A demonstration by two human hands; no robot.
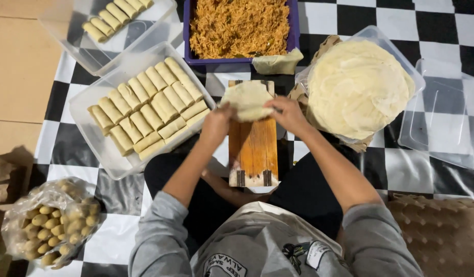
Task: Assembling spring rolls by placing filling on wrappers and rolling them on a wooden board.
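A pale round wrapper (pixel 247 98) lies folded over on the far end of a small wooden board (pixel 253 149) in front of me. My left hand (pixel 216 122) grips the wrapper's left edge. Its right edge is pinched by my right hand (pixel 287 114). What is inside the fold is hidden. To the right, a stack of flat round wrappers (pixel 357 87) rests in a clear container. A purple tub (pixel 293 31) of shredded orange-brown filling (pixel 239 25) stands just beyond the board.
A clear tray (pixel 101 154) of several finished rolls (pixel 150 105) sits left of the board, another tray (pixel 75 43) behind it. An empty clear lid (pixel 442 120) lies far right. A plastic bag of small yellowish pieces (pixel 52 223) rests at lower left on the checkered mat.
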